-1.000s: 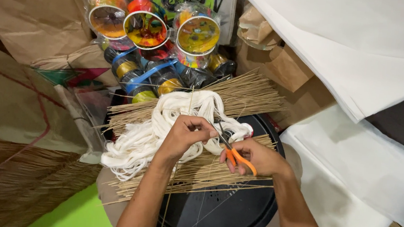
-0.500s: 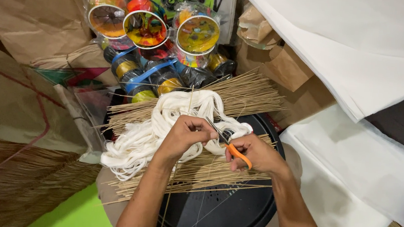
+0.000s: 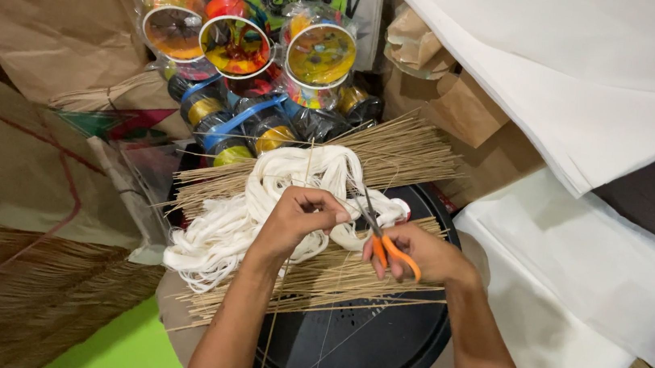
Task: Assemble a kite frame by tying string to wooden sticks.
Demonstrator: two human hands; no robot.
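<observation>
Beyond my fingers sit three round, bright-lidded reels (image 3: 233,36) in clear wrap, with blue-taped spools (image 3: 224,128) beneath them. My left hand (image 3: 295,221) pinches the white string bundle (image 3: 261,201), which lies over thin sticks (image 3: 350,280) on a round black tray (image 3: 375,351). My right hand (image 3: 417,254) grips orange-handled scissors (image 3: 386,243), blades pointing at the string. White paper sheets (image 3: 578,267) crowd the right; brown paper (image 3: 44,24) closes the left.

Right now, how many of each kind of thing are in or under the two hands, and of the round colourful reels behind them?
Orange-handled scissors, in the right hand: 1
White string bundle, touched by the left hand: 1
Piles of thin sticks: 1
Large colourful reels: 3
Round black tray: 1
Total: 7
</observation>
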